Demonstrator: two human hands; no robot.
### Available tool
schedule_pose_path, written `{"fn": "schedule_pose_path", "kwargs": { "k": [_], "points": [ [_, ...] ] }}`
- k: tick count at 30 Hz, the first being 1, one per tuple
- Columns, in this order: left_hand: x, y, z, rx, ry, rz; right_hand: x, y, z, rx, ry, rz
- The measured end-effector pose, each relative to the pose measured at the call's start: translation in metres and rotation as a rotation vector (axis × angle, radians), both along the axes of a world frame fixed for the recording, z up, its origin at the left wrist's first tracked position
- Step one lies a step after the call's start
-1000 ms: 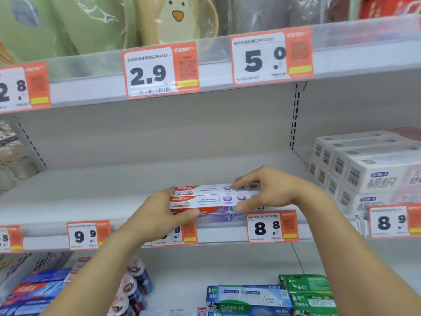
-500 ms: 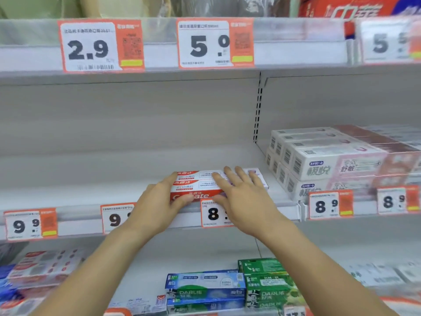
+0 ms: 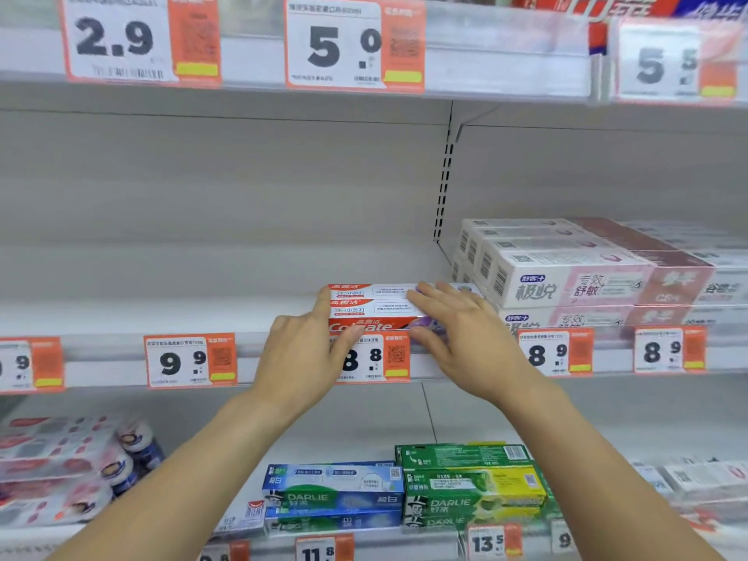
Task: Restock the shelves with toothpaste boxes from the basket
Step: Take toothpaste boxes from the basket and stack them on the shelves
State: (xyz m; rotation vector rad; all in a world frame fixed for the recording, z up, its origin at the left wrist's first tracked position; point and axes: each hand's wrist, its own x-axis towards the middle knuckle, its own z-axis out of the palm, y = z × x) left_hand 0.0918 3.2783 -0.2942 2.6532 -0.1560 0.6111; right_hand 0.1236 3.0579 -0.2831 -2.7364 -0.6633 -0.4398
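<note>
1. While its straight fingers [image 3: 435, 298] lie flat along the top of the red-and-white Colgate toothpaste boxes [image 3: 366, 305], the right hand [image 3: 465, 338] has its thumb pressed to the front face of the boxes near their right end; nothing is curled round them.
2. Left hand [image 3: 301, 354]: forefinger laid against the left end of the boxes, thumb touching the red front face, other fingers loosely bent below the shelf lip, holding nothing.
3. Both forearms reach up from the bottom of the view, wrists just below the shelf edge.
4. The toothpaste boxes lie lengthwise at the front edge of the white metal middle shelf [image 3: 162, 313], directly above the orange-and-white 8.8 price tag [image 3: 376, 358].
5. To the right, just beside the boxes, stands a stack of white-and-pink toothpaste cartons [image 3: 566, 273]; the right fingers are near its lower left corner.
6. To the left, bare shelf runs wide above the 9.9 price tag [image 3: 190, 360], with open depth behind the boxes to the back panel.
7. Below sit blue Darlie cartons [image 3: 332, 496] and green Darlie cartons [image 3: 473, 487].
</note>
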Motion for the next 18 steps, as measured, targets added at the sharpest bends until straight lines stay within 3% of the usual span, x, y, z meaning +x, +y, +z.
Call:
{"fn": "schedule_pose_path", "kwargs": {
  "k": [7,11,15,18],
  "points": [
    [0.0,0.0,0.005,0.08,0.098,-0.015,-0.002,0.004,0.0,-0.039,-0.022,-0.01],
    [-0.005,0.012,0.014,-0.004,0.171,-0.103,-0.008,0.017,0.003,-0.046,0.002,-0.034],
    [-0.029,0.044,0.029,-0.09,-0.112,-0.105,-0.024,0.049,0.007,0.165,-0.187,0.095],
    [-0.059,0.083,0.029,-0.138,-0.172,-0.105,-0.046,0.095,0.006,0.278,-0.082,0.26]
  ]
}}
